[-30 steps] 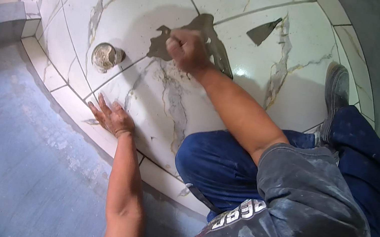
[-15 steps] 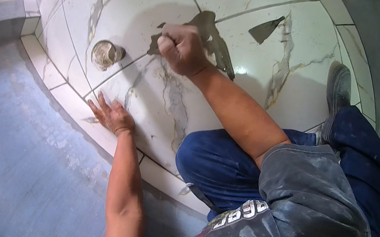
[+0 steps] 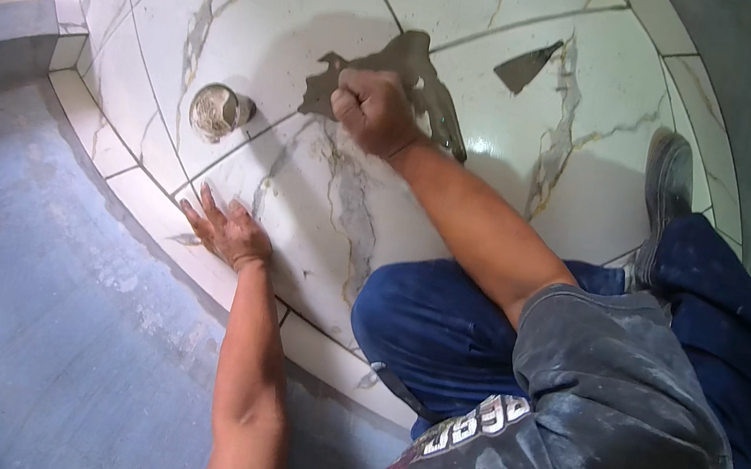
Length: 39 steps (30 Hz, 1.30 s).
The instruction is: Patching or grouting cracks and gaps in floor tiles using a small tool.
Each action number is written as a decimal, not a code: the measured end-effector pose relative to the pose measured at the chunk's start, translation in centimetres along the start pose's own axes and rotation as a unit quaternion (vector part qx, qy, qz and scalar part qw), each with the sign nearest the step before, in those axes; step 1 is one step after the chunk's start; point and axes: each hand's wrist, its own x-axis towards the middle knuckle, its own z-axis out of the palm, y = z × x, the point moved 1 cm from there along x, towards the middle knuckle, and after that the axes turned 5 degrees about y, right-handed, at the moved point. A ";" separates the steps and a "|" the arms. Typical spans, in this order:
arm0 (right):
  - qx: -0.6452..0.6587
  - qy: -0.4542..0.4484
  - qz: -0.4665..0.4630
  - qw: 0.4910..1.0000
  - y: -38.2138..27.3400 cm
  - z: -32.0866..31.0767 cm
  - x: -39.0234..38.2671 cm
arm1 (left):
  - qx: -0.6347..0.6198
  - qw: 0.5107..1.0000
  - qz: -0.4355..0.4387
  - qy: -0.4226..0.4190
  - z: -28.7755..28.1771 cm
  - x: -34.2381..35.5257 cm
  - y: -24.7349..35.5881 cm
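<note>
Head view: right hand [image 3: 373, 108], fisted, presses into grey grout smear [image 3: 405, 64] at centre top; left hand [image 3: 226, 228] lies flat on marble tile [image 3: 319, 215], bracing.

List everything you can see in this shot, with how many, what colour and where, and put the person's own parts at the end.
marble-look floor tiles: several, white with grey veins, upper half
grey grout smear: one, dark grey, on the tile joint beside the right hand
small trowel-shaped patch: one, dark grey, on a tile beyond the smear; tool or shadow, cannot tell
round floor drain: one, grey-beige, left of the smear
bare cement floor: one area, pale grey, lower left
shoe: one, grey, right
jeans: blue, centre right
left hand: flat on the tile edge
right hand: fisted, pressed on the smear
</note>
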 end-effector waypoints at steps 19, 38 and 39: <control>0.007 0.013 0.015 1.000 0.9 -0.4 0.6 | 0.001 1.000 0.019 0.007 -0.1 0.4 -1.0; 0.021 0.037 -0.017 0.999 1.5 -0.3 0.4 | -0.014 0.999 0.013 0.031 1.0 0.6 -0.3; 0.094 0.030 0.015 0.995 0.2 -0.3 0.7 | -0.023 0.999 0.033 0.031 0.1 -0.2 -1.8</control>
